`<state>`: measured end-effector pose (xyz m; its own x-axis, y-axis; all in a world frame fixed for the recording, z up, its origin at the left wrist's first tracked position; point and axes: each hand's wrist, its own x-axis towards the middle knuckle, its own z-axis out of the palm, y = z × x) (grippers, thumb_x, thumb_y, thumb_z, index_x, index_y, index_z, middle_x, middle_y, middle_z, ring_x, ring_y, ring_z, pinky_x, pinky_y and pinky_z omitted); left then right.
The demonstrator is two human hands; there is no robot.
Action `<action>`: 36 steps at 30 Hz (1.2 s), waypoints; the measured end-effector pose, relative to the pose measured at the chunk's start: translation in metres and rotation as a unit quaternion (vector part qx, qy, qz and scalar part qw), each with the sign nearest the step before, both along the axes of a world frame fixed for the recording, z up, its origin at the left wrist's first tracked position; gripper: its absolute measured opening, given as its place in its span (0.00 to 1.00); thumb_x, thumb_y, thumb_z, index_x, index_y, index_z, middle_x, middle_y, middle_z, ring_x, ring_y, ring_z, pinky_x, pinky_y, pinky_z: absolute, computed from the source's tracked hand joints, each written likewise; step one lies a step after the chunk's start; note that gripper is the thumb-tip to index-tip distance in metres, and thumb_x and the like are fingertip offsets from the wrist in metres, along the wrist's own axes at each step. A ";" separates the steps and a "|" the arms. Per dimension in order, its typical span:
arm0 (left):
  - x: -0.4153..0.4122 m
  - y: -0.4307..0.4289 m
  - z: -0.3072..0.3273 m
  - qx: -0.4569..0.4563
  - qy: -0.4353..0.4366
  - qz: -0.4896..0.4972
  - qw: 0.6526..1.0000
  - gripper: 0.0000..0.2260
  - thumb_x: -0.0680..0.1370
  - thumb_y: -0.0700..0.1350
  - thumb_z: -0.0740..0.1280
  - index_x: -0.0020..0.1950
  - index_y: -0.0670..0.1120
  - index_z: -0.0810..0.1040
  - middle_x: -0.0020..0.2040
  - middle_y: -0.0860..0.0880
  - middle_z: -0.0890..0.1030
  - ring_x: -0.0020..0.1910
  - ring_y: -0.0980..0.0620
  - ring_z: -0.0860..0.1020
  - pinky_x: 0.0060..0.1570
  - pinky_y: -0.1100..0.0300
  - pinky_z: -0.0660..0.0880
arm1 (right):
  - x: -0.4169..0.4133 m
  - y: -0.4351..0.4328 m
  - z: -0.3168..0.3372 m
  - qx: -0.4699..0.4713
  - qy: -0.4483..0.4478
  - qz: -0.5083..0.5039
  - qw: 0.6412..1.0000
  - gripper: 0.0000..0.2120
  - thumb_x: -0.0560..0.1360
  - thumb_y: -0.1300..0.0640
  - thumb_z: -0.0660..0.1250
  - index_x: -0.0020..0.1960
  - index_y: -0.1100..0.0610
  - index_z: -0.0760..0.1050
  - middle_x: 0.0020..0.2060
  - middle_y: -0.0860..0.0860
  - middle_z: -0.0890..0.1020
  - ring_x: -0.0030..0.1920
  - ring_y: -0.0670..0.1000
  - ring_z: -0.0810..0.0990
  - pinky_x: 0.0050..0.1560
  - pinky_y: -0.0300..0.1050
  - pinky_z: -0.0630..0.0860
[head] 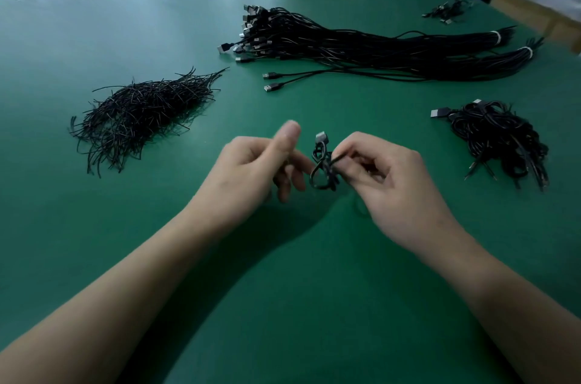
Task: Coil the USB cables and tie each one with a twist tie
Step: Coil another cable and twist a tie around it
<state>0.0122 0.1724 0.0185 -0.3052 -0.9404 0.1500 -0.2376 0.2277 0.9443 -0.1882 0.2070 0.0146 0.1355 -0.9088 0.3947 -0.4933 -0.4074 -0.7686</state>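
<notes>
Pinching coiled cable [321, 163]: left hand [248, 163], right hand [390, 177]

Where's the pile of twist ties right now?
In the head view, the pile of twist ties lies on the green table, left of and beyond the left hand, with the bundled USB cables farther back to its right.

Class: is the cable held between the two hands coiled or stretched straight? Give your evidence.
Coiled: the USB cable forms small bunched loops between the left hand and right hand, its plug sticking up.
</notes>
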 end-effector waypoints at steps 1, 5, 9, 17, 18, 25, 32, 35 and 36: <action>-0.001 0.000 -0.001 0.034 -0.007 -0.025 0.999 0.22 0.80 0.63 0.62 0.39 0.50 0.85 0.33 0.49 0.82 0.28 0.53 0.73 0.27 0.66 0.66 | 0.001 0.001 0.000 -0.039 0.043 -0.012 0.998 0.08 0.81 0.54 0.67 0.44 0.53 0.77 0.30 0.47 0.74 0.30 0.46 0.68 0.33 0.39 0.64; -0.006 0.004 -0.001 0.081 0.036 -0.050 0.995 0.13 0.75 0.57 0.72 0.42 0.48 0.86 0.33 0.52 0.82 0.25 0.57 0.68 0.27 0.66 0.63 | 0.002 0.005 0.003 -0.104 0.121 -0.036 0.987 0.08 0.81 0.55 0.66 0.44 0.53 0.76 0.29 0.45 0.70 0.30 0.47 0.68 0.32 0.36 0.61; -0.010 0.007 -0.002 -0.047 0.017 -0.006 0.999 0.09 0.73 0.52 0.75 0.42 0.47 0.85 0.36 0.52 0.84 0.33 0.62 0.78 0.38 0.70 0.72 | 0.004 0.002 0.001 0.047 -0.048 0.017 0.998 0.10 0.82 0.58 0.65 0.41 0.52 0.76 0.28 0.46 0.71 0.30 0.46 0.66 0.31 0.40 0.62; -0.008 0.006 0.000 -0.381 -0.166 0.043 0.908 0.08 0.76 0.51 0.76 0.47 0.47 0.87 0.40 0.55 0.84 0.36 0.61 0.78 0.37 0.66 0.70 | -0.001 0.001 0.004 0.361 -0.376 0.125 0.844 0.02 0.74 0.58 0.66 0.44 0.56 0.73 0.25 0.48 0.65 0.25 0.45 0.61 0.25 0.37 0.56; -0.009 0.006 0.001 -0.337 -0.149 0.044 0.929 0.08 0.75 0.51 0.76 0.46 0.47 0.87 0.40 0.56 0.84 0.36 0.64 0.77 0.37 0.70 0.68 | 0.000 0.001 0.004 0.349 -0.352 0.112 0.861 0.03 0.75 0.57 0.66 0.45 0.57 0.74 0.26 0.48 0.66 0.26 0.45 0.62 0.26 0.38 0.56; -0.020 0.002 0.003 -0.068 0.077 0.064 0.993 0.07 0.70 0.53 0.77 0.39 0.51 0.85 0.39 0.54 0.80 0.39 0.57 0.76 0.39 0.68 0.68 | 0.004 0.001 0.009 0.178 -0.145 0.000 0.973 0.17 0.77 0.38 0.62 0.51 0.50 0.81 0.39 0.46 0.82 0.39 0.43 0.77 0.37 0.37 0.73; -0.038 -0.012 0.014 0.014 0.119 0.040 0.992 0.08 0.74 0.51 0.76 0.44 0.47 0.87 0.42 0.51 0.86 0.44 0.55 0.82 0.52 0.62 0.77 | -0.007 -0.004 0.026 0.182 -0.217 0.024 0.959 0.18 0.77 0.43 0.63 0.53 0.55 0.83 0.45 0.52 0.86 0.39 0.48 0.82 0.34 0.38 0.76; -0.041 -0.019 0.012 0.028 0.121 0.047 0.991 0.11 0.76 0.51 0.74 0.43 0.43 0.86 0.32 0.55 0.77 0.30 0.62 0.70 0.34 0.72 0.67 | -0.015 -0.005 0.029 0.177 -0.177 0.013 0.968 0.17 0.75 0.42 0.65 0.55 0.51 0.83 0.46 0.49 0.87 0.40 0.47 0.83 0.36 0.38 0.77; -0.041 -0.022 0.009 0.030 0.117 0.053 0.991 0.13 0.76 0.52 0.74 0.43 0.41 0.85 0.32 0.54 0.74 0.29 0.61 0.66 0.31 0.71 0.64 | -0.018 -0.005 0.029 0.177 -0.168 0.005 0.970 0.16 0.74 0.42 0.66 0.55 0.50 0.83 0.45 0.49 0.87 0.40 0.47 0.83 0.36 0.38 0.77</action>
